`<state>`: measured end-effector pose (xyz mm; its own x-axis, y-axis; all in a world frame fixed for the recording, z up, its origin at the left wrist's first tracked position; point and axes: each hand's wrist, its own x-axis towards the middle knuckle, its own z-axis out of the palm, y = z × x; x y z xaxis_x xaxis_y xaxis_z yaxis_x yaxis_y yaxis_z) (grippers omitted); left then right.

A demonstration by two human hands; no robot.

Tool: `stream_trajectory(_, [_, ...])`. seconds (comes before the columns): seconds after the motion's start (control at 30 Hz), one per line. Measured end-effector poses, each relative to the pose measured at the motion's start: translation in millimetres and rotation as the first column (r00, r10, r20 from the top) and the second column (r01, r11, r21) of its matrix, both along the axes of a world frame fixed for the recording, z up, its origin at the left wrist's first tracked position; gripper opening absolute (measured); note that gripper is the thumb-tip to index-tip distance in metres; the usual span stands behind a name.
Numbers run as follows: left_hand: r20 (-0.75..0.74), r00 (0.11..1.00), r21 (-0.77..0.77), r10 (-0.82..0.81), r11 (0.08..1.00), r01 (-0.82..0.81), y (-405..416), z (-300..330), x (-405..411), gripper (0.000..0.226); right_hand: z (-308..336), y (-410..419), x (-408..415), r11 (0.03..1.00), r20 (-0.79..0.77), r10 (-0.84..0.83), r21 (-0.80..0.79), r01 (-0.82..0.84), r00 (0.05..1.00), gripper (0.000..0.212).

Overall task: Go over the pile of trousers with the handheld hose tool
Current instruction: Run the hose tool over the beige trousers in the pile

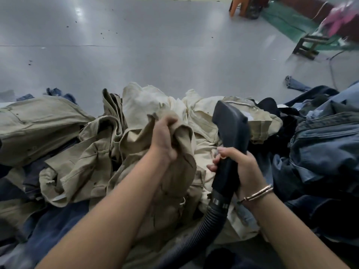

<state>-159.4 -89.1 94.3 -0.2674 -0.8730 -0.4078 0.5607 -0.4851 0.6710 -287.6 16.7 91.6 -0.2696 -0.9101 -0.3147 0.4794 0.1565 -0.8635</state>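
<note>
Khaki cotton, bunched in the left hand (165,138), fingers curled tight round a fold of the topmost trousers (155,171) and lifting it off the pile of trousers (81,152). Black hose tool (231,133) gripped by the right hand (239,167) around its neck, wide flat head tilted up and forward, just beside the lifted fold, touching cream cloth beneath or very near it; cannot tell which. Ribbed hose (204,228) trailing back toward the body across the heap. Pile spread over the near part of the tabletop (136,55), khaki and cream in the middle, dark and blue denim (320,142) to the right and along the near left edge.

Best done, by judgement: pull the fold taut with the left hand so the cloth lies flat, bring the head down square on it, draw in slow overlapping strokes from waistband toward hem, then turn the garment and repeat. Keep loose pocket flaps and thin edges clear of the mouth, lest they catch. Mind the hose, so as not to drag garments off the edge.

No brand, label or legible writing anywhere on tool or cloth. Thin bracelet (258,193) on the right wrist. Beyond the tabletop, a wooden stool (308,45) and an orange plastic stool (239,6) on the floor.
</note>
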Motion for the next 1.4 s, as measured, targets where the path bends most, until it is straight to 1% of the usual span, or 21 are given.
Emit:
stream_trajectory(0.07, [-0.108, 0.994, -0.153, -0.031, 0.988, 0.014, -6.6, 34.6, 20.2, 0.026, 24.3, 6.3, -4.7, 0.986, -0.026, -0.033, -0.164, 0.028, 0.999, 0.014])
stream_trajectory(0.1, [-0.140, 0.989, -0.235, -0.050, 0.972, 0.016, -10.7, 47.5, 34.5, 0.036, 33.5, 10.5, -6.3, 0.977, -0.045, -0.044, -0.209, 0.034, 0.998, 0.013])
stream_trajectory(0.17, [-0.127, 0.991, -0.348, -0.047, 0.938, 0.000, -20.9, 55.4, 68.8, 0.037, 42.4, 17.5, -8.4, 0.971, -0.075, -0.062, -0.235, 0.043, 0.995, 0.015])
stream_trajectory(0.23, [0.044, 0.999, -0.343, 0.015, 0.939, 0.001, -26.0, 33.2, 107.5, 0.036, 38.7, 20.4, -8.9, 0.979, -0.099, -0.074, -0.196, 0.053, 0.992, 0.014])
stream_trajectory(0.27, [0.214, 0.974, -0.278, 0.071, 0.961, -0.009, -25.2, 10.1, 126.9, 0.038, 34.5, 20.5, -8.0, 0.987, -0.102, -0.066, -0.154, 0.050, 0.993, 0.012])
stream_trajectory(0.33, [0.588, 0.807, -0.037, 0.047, 0.999, -0.032, -12.0, -51.0, 164.1, 0.038, 22.5, 17.8, -5.5, 0.998, -0.110, -0.043, -0.055, 0.038, 0.993, 0.018])
stream_trajectory(0.37, [0.718, 0.692, 0.124, -0.071, 0.992, -0.027, 0.5, -84.9, 181.2, 0.039, 16.0, 16.1, -4.1, 1.000, -0.127, -0.031, -0.012, 0.029, 0.991, 0.019])
stream_trajectory(0.43, [0.878, 0.336, 0.365, -0.340, 0.931, -0.013, 27.6, -141.3, 205.4, 0.051, 4.5, 12.2, -1.5, 0.998, -0.176, 0.011, 0.067, 0.001, 0.984, 0.016])
stream_trajectory(0.47, [0.917, 0.126, 0.381, -0.378, 0.925, 0.001, 37.7, -158.9, 209.8, 0.060, -1.2, 10.8, -0.1, 0.994, -0.193, 0.036, 0.110, -0.015, 0.980, 0.015])
stream_trajectory(0.5, [0.943, -0.036, 0.331, -0.330, 0.943, 0.038, 43.6, -168.2, 208.4, 0.066, -6.8, 9.4, 1.6, 0.988, -0.203, 0.061, 0.153, -0.030, 0.977, 0.014])
stream_trajectory(0.53, [0.960, -0.145, 0.254, -0.238, 0.962, 0.104, 45.1, -169.4, 201.4, 0.069, -11.6, 8.1, 4.3, 0.981, -0.208, 0.084, 0.187, -0.044, 0.975, 0.014])
stream_trajectory(0.6, [0.960, -0.281, 0.088, 0.008, 0.941, 0.327, 37.0, -163.6, 176.1, 0.069, -20.6, 5.6, 9.9, 0.971, -0.215, 0.115, 0.232, -0.064, 0.970, 0.014])
stream_trajectory(0.7, [0.886, -0.358, -0.017, 0.294, 0.793, 0.609, 9.4, -155.3, 131.7, 0.071, -29.6, 2.7, 17.5, 0.958, -0.251, 0.150, 0.277, -0.077, 0.956, 0.013])
stream_trajectory(0.87, [0.770, -0.541, 0.170, 0.338, 0.708, 0.685, -27.1, -162.3, 88.3, 0.087, -38.3, 1.2, 23.8, 0.932, -0.292, 0.238, 0.337, -0.133, 0.926, 0.016])
stream_trajectory(0.93, [0.731, -0.573, 0.185, 0.369, 0.701, 0.688, -37.1, -162.0, 87.0, 0.062, -39.6, -0.3, 24.4, 0.930, -0.295, 0.249, 0.339, -0.143, 0.922, 0.016])
stream_trajectory(0.97, [0.755, -0.537, 0.132, 0.377, 0.715, 0.687, -42.6, -157.6, 89.1, 0.044, -40.4, -1.2, 24.2, 0.930, -0.292, 0.250, 0.338, -0.145, 0.923, 0.015])
stream_trajectory(1.1, [0.940, -0.154, -0.169, 0.305, 0.808, 0.564, -60.0, -132.7, 118.3, 0.015, -41.2, -3.6, 22.1, 0.940, -0.264, 0.209, 0.321, -0.119, 0.942, 0.015])
stream_trajectory(1.17, [0.937, -0.042, -0.304, 0.347, 0.869, 0.391, -59.8, -119.3, 150.7, 0.016, -42.3, -4.1, 20.6, 0.945, -0.251, 0.181, 0.311, -0.098, 0.951, 0.015])
stream_trajectory(1.27, [0.941, -0.104, -0.303, 0.323, 0.937, 0.172, -41.6, -112.6, 219.1, 0.015, -45.1, -2.9, 19.2, 0.949, -0.228, 0.147, 0.306, -0.072, 0.962, 0.017])
stream_trajectory(1.37, [0.953, -0.288, -0.094, 0.099, 0.995, 0.031, -18.4, -120.6, 265.3, 0.020, -46.2, -1.7, 21.1, 0.947, -0.239, 0.159, 0.313, -0.079, 0.958, 0.016])
stream_trajectory(1.4, [0.952, -0.303, -0.058, 0.051, 0.998, -0.015, -13.7, -123.3, 263.4, 0.025, -46.1, -1.9, 22.3, 0.945, -0.247, 0.166, 0.316, -0.083, 0.955, 0.015])
